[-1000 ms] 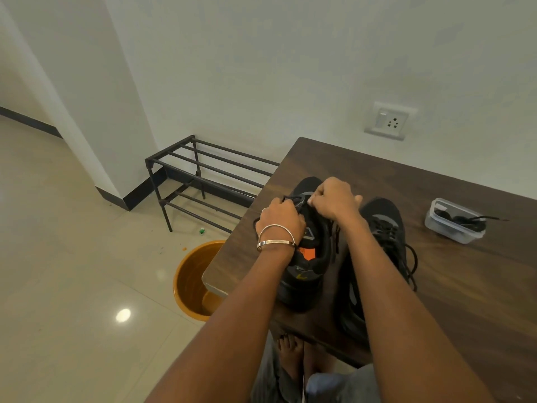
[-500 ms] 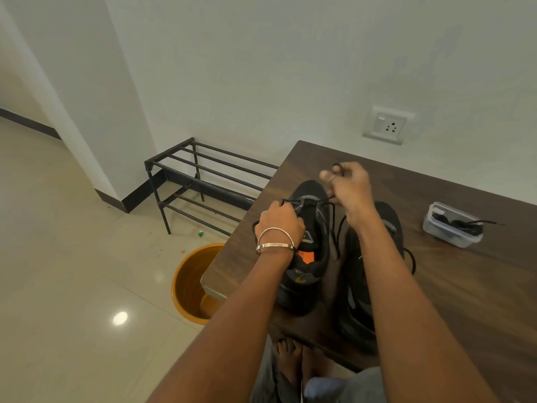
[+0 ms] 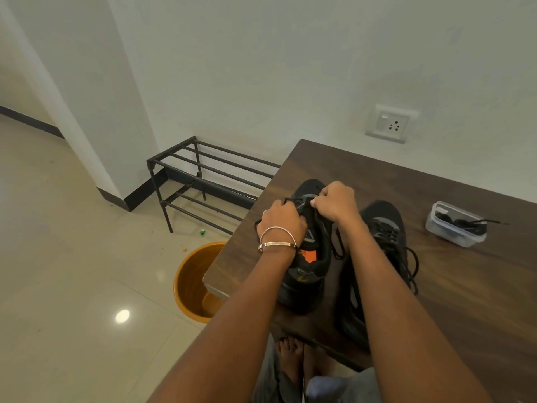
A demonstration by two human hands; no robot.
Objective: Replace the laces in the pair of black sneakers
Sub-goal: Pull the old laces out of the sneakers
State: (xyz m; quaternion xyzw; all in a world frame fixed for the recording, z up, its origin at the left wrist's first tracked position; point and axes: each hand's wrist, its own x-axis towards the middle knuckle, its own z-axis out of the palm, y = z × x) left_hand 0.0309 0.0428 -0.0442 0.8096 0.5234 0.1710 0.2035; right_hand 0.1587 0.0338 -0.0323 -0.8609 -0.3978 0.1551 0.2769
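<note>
- Head view: dark wood-grain counter (image 3: 436,286) set against a white wall. The pair of black sneakers stands on it side by side, toes pointing away from me.
- Left black sneaker (image 3: 311,269), the one with an orange patch on the tongue, is the one I am working. Right black sneaker (image 3: 386,228) is laced, its lace ends trailing loose down its outer side.
- Left hand (image 3: 280,221), two silver bangles at the wrist, has its fingers curled over the near edge of the eyelet row; its grip is closed on the left sneaker's upper, bracing it.
- Right hand (image 3: 334,203) is fisted over the toe end of the eyelets, grip pinched on the thin black lace (image 3: 337,242), which loops down between the shoes.
- Which eyelet the lace sits in I cannot tell; knuckles cover it.
- Judgement: mid-lacing at the lower eyelets. To do it well, keep the left hand pinning the upper flat, draw each pass snug but not puckered, and check both ends stay even before crossing.
- Clear lidless plastic tub (image 3: 453,225) holding coiled black laces sits well apart on the right.
- Orange bucket (image 3: 189,283) and black metal rack (image 3: 203,175) stand on the floor.
</note>
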